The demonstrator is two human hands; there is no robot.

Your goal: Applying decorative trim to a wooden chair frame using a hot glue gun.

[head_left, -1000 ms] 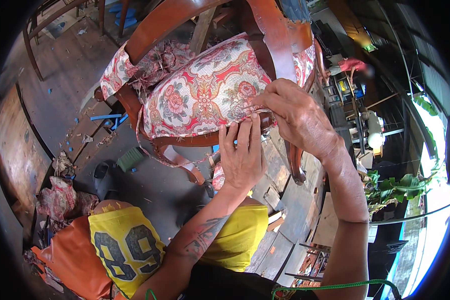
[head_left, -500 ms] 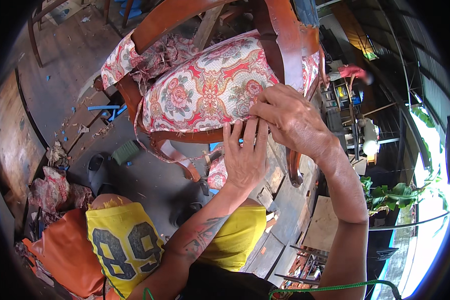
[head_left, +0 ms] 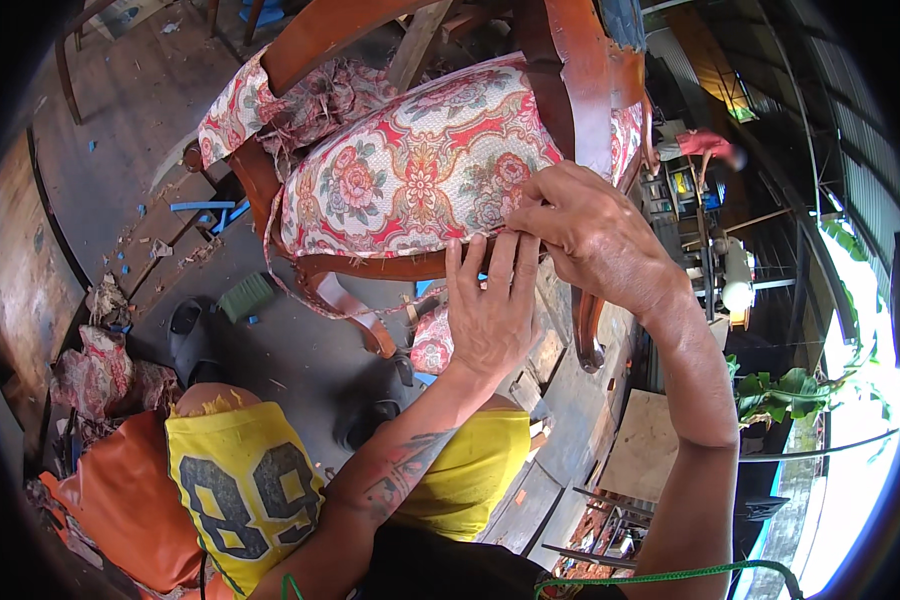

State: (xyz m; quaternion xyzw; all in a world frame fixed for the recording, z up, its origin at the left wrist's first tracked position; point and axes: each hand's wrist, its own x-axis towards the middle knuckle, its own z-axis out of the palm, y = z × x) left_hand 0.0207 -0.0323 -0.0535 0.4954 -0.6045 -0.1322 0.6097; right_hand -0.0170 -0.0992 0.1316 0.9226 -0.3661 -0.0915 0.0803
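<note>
A wooden chair frame [head_left: 315, 50] lies tipped in front of me, its seat covered in red and white floral fabric [head_left: 420, 180]. My left hand [head_left: 490, 310] lies along the seat's lower edge, its fingers stretched out and their tips pressed against the fabric's border and the wooden rail [head_left: 370, 267]. Just right of those fingertips, my right hand [head_left: 595, 225] is closed, with thumb and fingers pinched at the fabric's edge. The fingers partly hide the exact spot they grip. A thin cord of the same fabric [head_left: 315, 308] hangs loose from the seat's left corner.
Floral fabric scraps [head_left: 95, 370] and an orange sheet [head_left: 135, 500] lie at lower left. A green block [head_left: 245, 297], blue strips [head_left: 202, 206] and debris litter the floor. Wooden boards [head_left: 590, 420] lie to the right, and a distant person in red [head_left: 703, 143] appears beyond.
The view has shifted slightly. Both hands stay at the same stretch of the seat edge, and the right hand's pinch has barely moved.
</note>
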